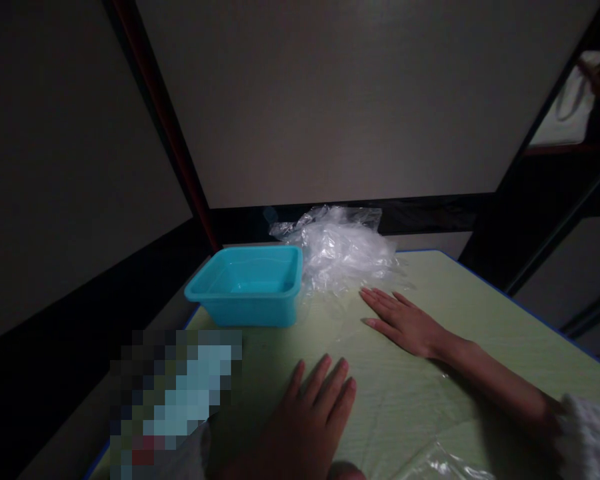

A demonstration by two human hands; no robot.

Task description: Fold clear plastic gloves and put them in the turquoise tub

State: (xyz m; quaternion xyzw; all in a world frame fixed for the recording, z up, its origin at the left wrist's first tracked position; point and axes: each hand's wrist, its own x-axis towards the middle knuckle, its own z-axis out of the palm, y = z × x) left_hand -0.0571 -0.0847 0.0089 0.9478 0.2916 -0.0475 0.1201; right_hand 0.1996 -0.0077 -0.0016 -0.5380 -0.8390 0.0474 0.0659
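Dim corner, light weak. Broad grey-brown panel (350,100) behind, black strip (430,212) along its foot. Dark red upright trim (173,133) at left, second dark panel (70,133) beyond. Pale green table (480,300), blue edging. Right: dark open shelf (555,150), white bag (565,110) on it.

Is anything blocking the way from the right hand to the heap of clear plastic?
Nothing visible stands between the right hand and the heap of clear plastic; the fingertips point at its near edge. The turquoise basin is left of the heap, off that path.
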